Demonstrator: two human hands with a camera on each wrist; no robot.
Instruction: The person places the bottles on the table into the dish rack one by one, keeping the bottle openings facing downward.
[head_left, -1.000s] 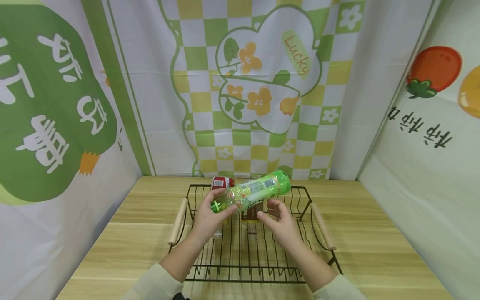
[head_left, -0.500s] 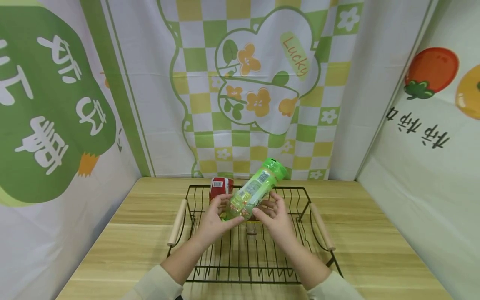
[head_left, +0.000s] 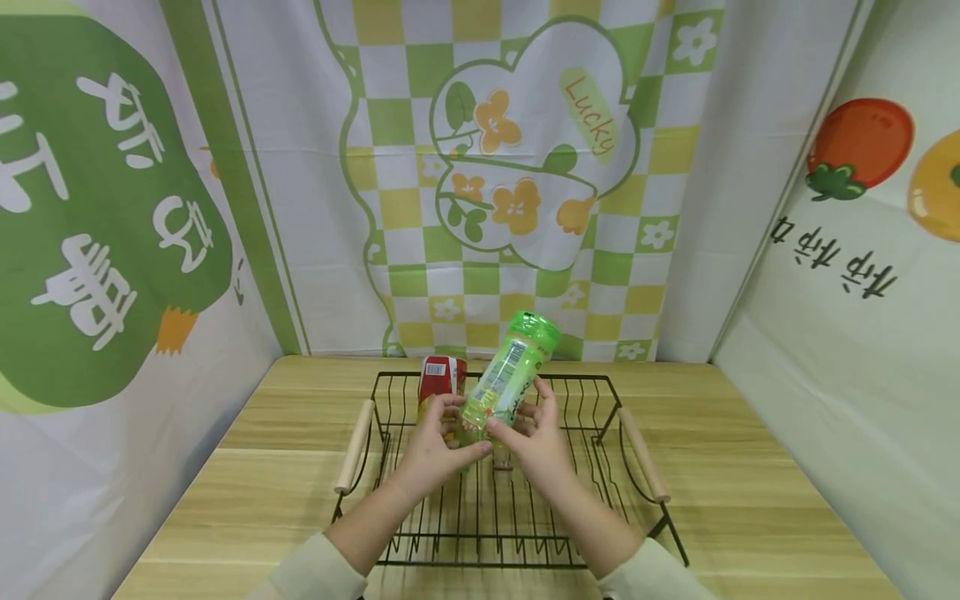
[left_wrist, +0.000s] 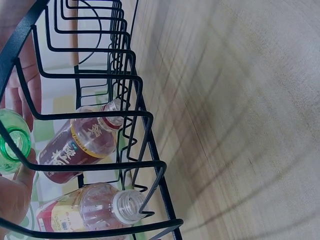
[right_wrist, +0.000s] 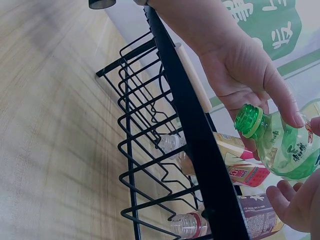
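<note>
An uncapped green plastic bottle is held neck down and tilted above a black wire dish rack. My left hand holds it low down near the neck, thumb in front and fingers behind. My right hand grips its right side, the thumb across the label. In the right wrist view, the bottle's bare threaded neck points toward the rack. Two bottles stand neck down in the rack: one with a red and yellow label and a dark-labelled one, mostly hidden behind my hands in the head view.
The rack has a wooden handle on the left and another wooden handle on the right. It stands on a wooden table. A printed curtain hangs behind the table, with more cloth on both sides.
The green bottle has swung from nearly level to steeply tilted, base up and neck down. My right hand has moved left from beside the bottle and now grips it.
</note>
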